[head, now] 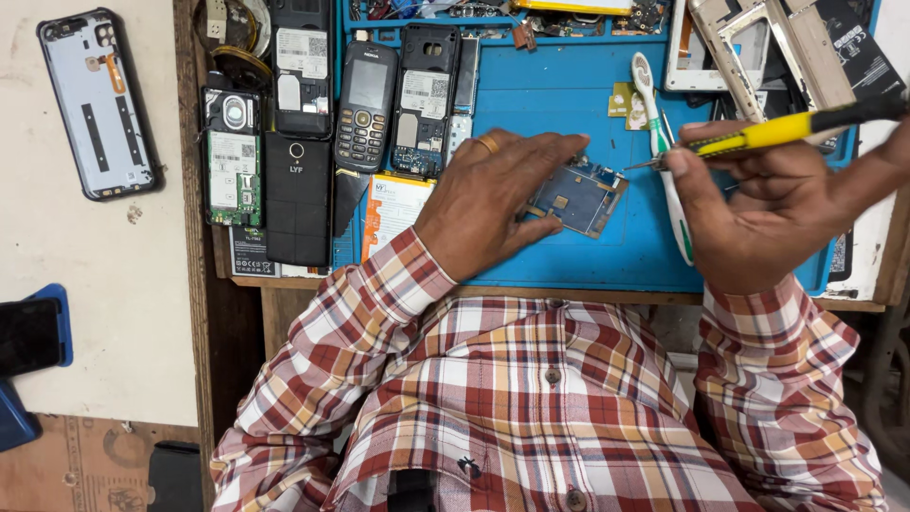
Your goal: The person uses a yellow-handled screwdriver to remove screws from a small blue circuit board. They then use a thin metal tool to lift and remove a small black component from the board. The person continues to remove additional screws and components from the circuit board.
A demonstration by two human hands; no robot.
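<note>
Pinched in my right hand [768, 204], a yellow-handled screwdriver [758, 135] points its tip at the circuit board [578, 196], which my left hand [488, 199] pins flat on the blue mat [559, 104]. Slack left-hand pressure could let the tip skid across components.

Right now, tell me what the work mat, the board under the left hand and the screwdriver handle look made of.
Work mat: probably matte blue silicone or rubber, with moulded compartments.
Circuit board: blue laminate with shiny metal shields and pads, pinned by the left hand.
Screwdriver handle: glossy yellow and black, likely plastic, in the right hand.
</note>
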